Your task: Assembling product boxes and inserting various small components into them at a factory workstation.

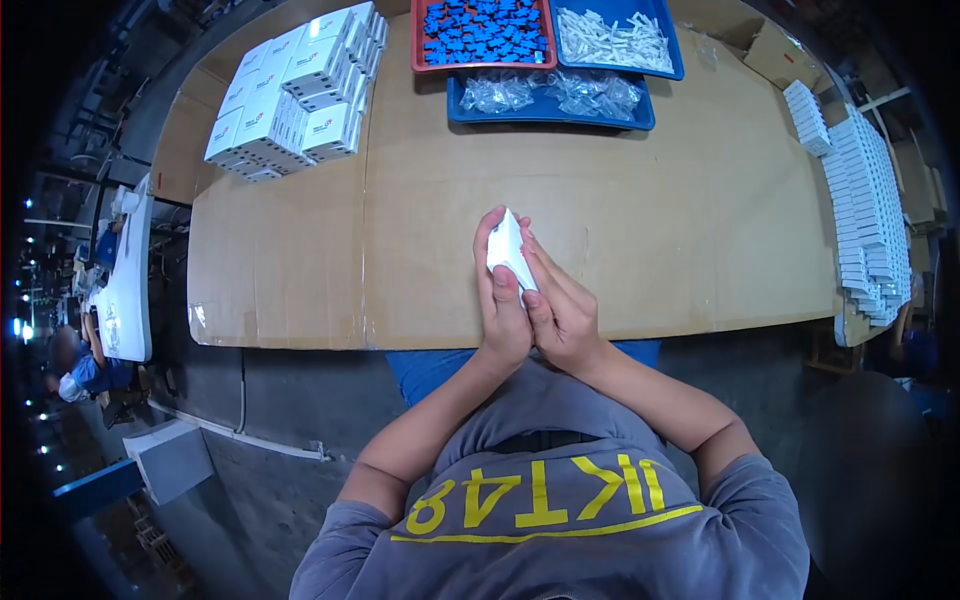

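Between my two hands, just above the near middle of the table, is a small white box point(508, 248), tilted with one end pointing away from me. My left hand point(505, 318) wraps its left side, thumb lying along the near face. On the other side my right hand point(568, 308) presses against it with fingers extended together and the thumb near its lower end. Palms and fingers cover much of the box, so I cannot tell whether its flaps are closed.
White boxes point(262, 118) are stacked at the far left of the cardboard-covered table point(440, 240). At the back stand a red tray point(484, 66) of blue pieces, a blue tray point(680, 62) of white pieces and another blue tray point(550, 122) with clear bags. Small white boxes point(862, 200) line the right edge.
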Tool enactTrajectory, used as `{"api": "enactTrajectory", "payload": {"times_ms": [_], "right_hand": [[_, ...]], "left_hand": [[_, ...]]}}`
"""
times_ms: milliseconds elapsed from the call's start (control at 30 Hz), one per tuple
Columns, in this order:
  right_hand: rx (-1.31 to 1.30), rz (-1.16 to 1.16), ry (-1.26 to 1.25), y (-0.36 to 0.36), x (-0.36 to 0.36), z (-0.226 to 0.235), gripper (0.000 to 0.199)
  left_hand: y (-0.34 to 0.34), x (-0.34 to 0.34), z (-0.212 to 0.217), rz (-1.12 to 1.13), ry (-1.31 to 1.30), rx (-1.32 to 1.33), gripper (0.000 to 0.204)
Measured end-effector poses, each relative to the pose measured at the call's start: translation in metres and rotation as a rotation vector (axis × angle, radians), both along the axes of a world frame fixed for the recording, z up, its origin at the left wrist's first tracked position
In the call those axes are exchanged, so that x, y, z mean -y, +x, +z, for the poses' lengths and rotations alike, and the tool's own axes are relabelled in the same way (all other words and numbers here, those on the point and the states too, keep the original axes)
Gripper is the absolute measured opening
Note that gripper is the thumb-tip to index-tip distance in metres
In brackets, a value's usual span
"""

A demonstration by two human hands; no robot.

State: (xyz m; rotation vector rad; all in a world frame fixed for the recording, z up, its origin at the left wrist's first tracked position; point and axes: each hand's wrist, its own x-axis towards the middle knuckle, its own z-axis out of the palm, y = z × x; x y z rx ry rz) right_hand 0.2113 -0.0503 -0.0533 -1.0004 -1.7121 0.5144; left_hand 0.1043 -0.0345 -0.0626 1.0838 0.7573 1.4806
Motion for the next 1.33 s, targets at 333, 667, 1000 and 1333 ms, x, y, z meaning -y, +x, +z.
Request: {"api": "enactTrajectory", "payload": {"times_ms": [333,667,1000,1333], "right_hand": [[-0.193,0.015,-0.147,-0.009,0.006,0.001,0.04],[-0.818,0.083,-1.024,0.008,-0.012,0.032,0.043],[-0.822,0.097,-0.876,-0.01,-0.008,0.016,0.053],[-0.761,0.148,-0.775,-0.019,-0.001,0.02,0.058]], "left_hand": [[0.001,-0.001,-0.005,0.02,0.005,0.044,0.078],[-0.017,-0.007,-0.02,-0.002,0.141,-0.32,0.101],[-0.018,-0.014,-0.026,0.11,0.118,-0.417,0.107],[-0.016,-0.014,-0.028,0.239,0.259,-0.434,0.12]]}}
